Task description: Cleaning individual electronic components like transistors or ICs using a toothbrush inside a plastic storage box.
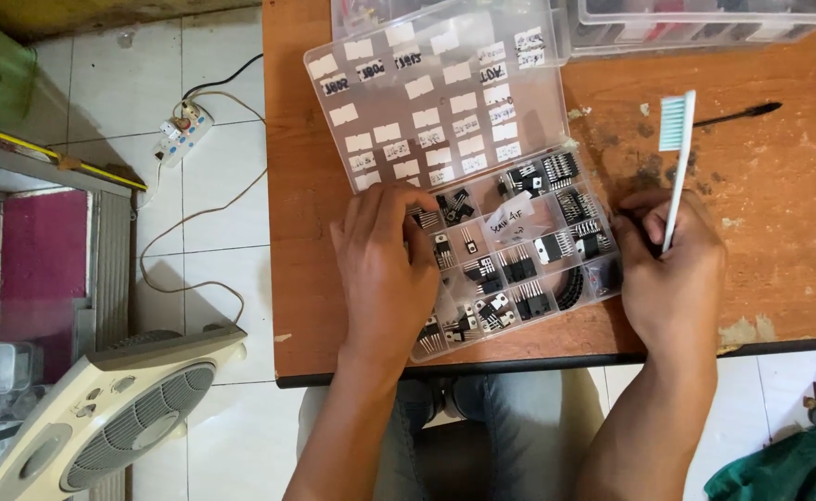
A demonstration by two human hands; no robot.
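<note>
One clear plastic organiser box (pixel 519 250) lies open near the front edge of the orange-brown tabletop (pixel 779 213), its compartments filled with small black electronic parts with metal legs. Its hinged lid (pixel 436 102) is folded back toward the far edge and carries rows of small white rectangular paper labels, too many and too small to count surely. One loose white paper slip (pixel 512 215) lies across the middle compartments.

Two hands are at work. The left hand (pixel 385 269) lies palm down over the box's left compartments, fingers spread slightly and resting on the parts; whether they pinch anything cannot be told. The right hand (pixel 669 269) sits at the box's right wall, its fingers closed around the white handle of one toothbrush (pixel 677 158), which stands up with its pale green bristles toward the far edge.

One thin black stick-like tool (pixel 737 113) lies on the tabletop beyond the toothbrush. Two more clear storage boxes (pixel 695 23) sit along the far edge.

The right half of the tabletop is bare, stained wood. The box's front corner comes close to the front edge. On the tiled floor at the left stand one cream box fan (pixel 111 417) and one white power strip (pixel 184 130) with trailing cords.
</note>
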